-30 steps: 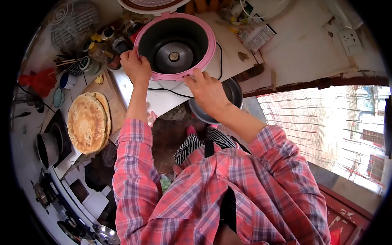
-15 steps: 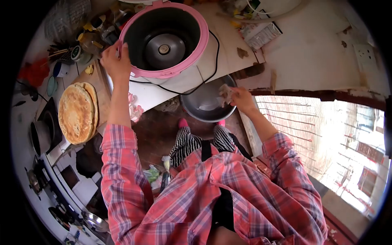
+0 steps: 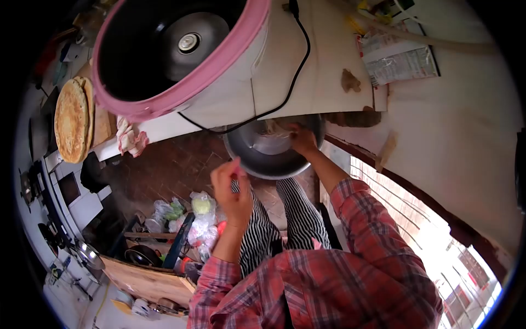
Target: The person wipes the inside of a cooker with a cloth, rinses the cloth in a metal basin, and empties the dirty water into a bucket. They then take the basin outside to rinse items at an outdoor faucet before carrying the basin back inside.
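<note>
A grey metal basin (image 3: 307, 164) sits low, just past my knees and beneath the counter edge. Inside it my right hand (image 3: 304, 141) is closed on a pale, crumpled, wet-looking cloth (image 3: 269, 129). Outside the basin's near left rim hovers my left hand (image 3: 233, 192), its fingers loosely bent and apart, with nothing visible in it. A pink patch shows by its fingertips, perhaps a shoe behind them. The pink-rimmed rice cooker (image 3: 219, 68) stands open on the counter without an inner pot; its heating plate (image 3: 189, 43) shows. Neither hand touches the cooker.
A black power cord (image 3: 285, 98) loops over the counter edge near the basin. Flatbreads (image 3: 71, 120) lie on a board at left, beside a pink-and-white cloth (image 3: 130, 138). Bagged vegetables (image 3: 203, 216) fill a crate on the floor. Printed packaging (image 3: 402, 57) lies at upper right.
My left hand has left the cooker's rim and come down beside the basin. My right hand has lowered the cloth into the basin. The view has moved closer to the counter.
</note>
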A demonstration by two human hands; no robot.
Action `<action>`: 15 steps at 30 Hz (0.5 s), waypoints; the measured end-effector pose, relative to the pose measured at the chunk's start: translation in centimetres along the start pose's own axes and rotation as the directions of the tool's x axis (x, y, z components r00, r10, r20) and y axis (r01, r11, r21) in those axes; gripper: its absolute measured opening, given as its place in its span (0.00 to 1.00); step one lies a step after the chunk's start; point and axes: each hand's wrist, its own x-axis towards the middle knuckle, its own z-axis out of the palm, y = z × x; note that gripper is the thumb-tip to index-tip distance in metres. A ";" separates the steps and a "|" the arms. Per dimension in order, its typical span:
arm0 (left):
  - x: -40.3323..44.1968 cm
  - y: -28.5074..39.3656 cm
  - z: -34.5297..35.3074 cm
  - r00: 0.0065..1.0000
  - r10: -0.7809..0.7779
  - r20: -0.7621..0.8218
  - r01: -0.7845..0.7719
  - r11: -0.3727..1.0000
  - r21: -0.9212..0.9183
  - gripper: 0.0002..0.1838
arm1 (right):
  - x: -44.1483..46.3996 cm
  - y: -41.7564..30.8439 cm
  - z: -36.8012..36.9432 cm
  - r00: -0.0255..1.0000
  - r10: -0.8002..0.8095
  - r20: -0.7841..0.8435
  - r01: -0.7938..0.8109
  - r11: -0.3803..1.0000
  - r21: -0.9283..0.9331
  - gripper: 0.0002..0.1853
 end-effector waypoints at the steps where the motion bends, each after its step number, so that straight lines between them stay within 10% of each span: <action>1: -0.9 -1.1 1.5 0.995 -0.088 0.050 0.089 0.996 -0.005 0.12 | 0.7 0.5 0.2 1.000 0.000 -0.001 0.000 1.000 0.009 0.19; 3: -1.6 -3.6 4.4 0.979 -0.174 0.107 0.175 0.985 0.000 0.12 | 1.9 1.8 1.1 0.960 0.254 -0.115 -0.266 0.957 -0.112 0.20; 5: -2.0 -5.8 6.5 0.963 -0.213 0.163 0.204 0.976 0.070 0.12 | 4.1 5.1 5.0 0.983 0.180 0.032 -0.166 0.952 -0.258 0.20; 7: -2.0 -8.4 8.3 0.964 -0.187 0.190 0.179 0.982 0.055 0.12 | 4.7 6.3 9.2 0.953 -0.229 -0.198 0.132 0.903 -0.409 0.23; 10: -2.4 -11.4 10.7 0.947 -0.248 0.203 0.240 0.969 0.062 0.12 | 3.2 5.3 11.8 0.887 -0.461 -0.033 0.438 0.860 -0.260 0.26; 15: -2.5 -14.0 12.4 0.934 -0.289 0.213 0.271 0.957 0.107 0.11 | 5.8 6.5 11.4 0.985 -0.168 0.037 0.171 0.931 -0.322 0.29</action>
